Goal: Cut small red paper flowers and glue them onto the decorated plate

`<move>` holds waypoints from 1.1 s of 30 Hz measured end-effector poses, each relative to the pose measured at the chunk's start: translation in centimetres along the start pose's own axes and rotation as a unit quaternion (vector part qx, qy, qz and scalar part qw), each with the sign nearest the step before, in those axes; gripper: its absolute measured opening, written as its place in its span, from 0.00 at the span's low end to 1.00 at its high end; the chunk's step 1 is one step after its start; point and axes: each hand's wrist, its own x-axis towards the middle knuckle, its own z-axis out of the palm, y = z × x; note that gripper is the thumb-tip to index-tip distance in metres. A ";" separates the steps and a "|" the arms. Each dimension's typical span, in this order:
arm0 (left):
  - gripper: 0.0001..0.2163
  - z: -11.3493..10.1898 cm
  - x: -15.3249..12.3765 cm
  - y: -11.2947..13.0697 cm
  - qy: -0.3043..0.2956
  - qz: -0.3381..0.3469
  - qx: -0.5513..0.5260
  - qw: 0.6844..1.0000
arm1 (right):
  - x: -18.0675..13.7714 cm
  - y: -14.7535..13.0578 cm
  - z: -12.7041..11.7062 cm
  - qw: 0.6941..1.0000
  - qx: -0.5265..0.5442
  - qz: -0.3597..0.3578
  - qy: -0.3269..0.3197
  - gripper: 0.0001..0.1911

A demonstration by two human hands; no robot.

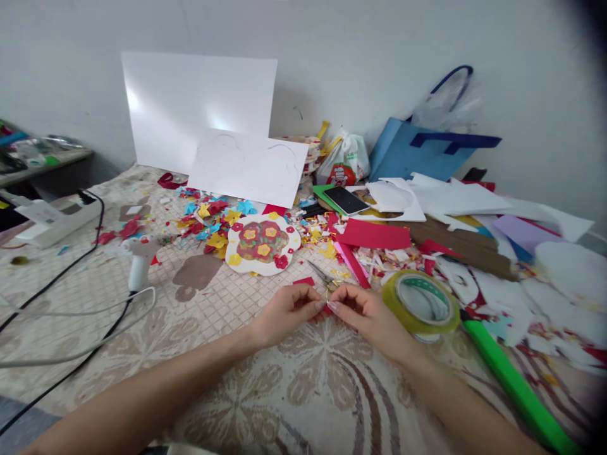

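Both my hands meet low in the middle, fingertips nearly touching. My left hand (288, 313) is pinched closed, and so is my right hand (367, 314). Between their fingertips a small red paper piece (327, 309) shows, mostly covered by the fingers. Just beyond them lie scissors (323, 273), blades pointing away to the left, handles partly hidden behind my fingers. A red paper scrap (303, 281) rests by my left knuckles. Farther off sits a white scalloped card (236, 248) decorated with red and yellow paper flowers.
A tape roll (391, 300) and a green-handled tool (515, 379) lie right of my right hand. At left stands a white glue gun (139, 268) with trailing cables. Paper flowers (215, 221), a phone (348, 200), white boards (246, 167) and a blue bag (403, 148) are behind.
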 end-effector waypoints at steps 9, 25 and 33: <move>0.13 0.0 0.1 0.2 0.007 -0.030 -0.084 0.996 | 0.1 0.2 0.3 0.992 0.106 0.054 -0.032 0.10; 0.13 -0.1 0.2 0.2 0.001 -0.016 -0.073 0.997 | 0.2 0.1 0.4 0.984 0.162 0.068 -0.040 0.10; 0.13 0.0 0.1 0.2 0.008 0.011 -0.036 0.999 | 0.2 0.1 0.5 0.983 0.163 0.075 -0.034 0.11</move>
